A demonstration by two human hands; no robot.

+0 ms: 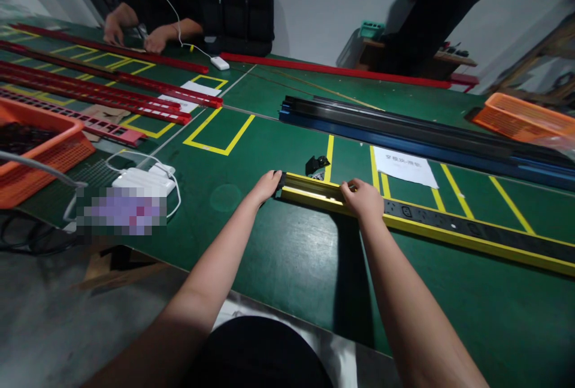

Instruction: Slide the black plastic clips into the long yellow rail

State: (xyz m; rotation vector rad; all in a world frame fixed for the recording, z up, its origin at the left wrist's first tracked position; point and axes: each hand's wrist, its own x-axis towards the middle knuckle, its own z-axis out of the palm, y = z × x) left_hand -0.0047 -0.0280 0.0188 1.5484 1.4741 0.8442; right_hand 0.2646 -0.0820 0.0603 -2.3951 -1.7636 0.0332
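A long yellow channel rail (485, 243) lies along the green table in front of me, with a row of black socket modules (431, 215) set in its right part. Its left stretch is an open trough. My left hand (268, 187) is closed at the rail's left end, on a small black end piece (281, 182) mostly covered by the fingers. Further right, my right hand (367, 201) grips the rail where the black modules begin, thumb and fingers over its edges. Just behind the trough sit small black parts (317, 164).
Dark blue and black rails (381, 127) lie behind, beside a printed paper sheet (404, 166). Red rails (112, 85) fill the far left near a co-worker's hands (157, 39). Orange baskets (67, 136) stand at both sides. White adapters (144, 181) with cables lie left.
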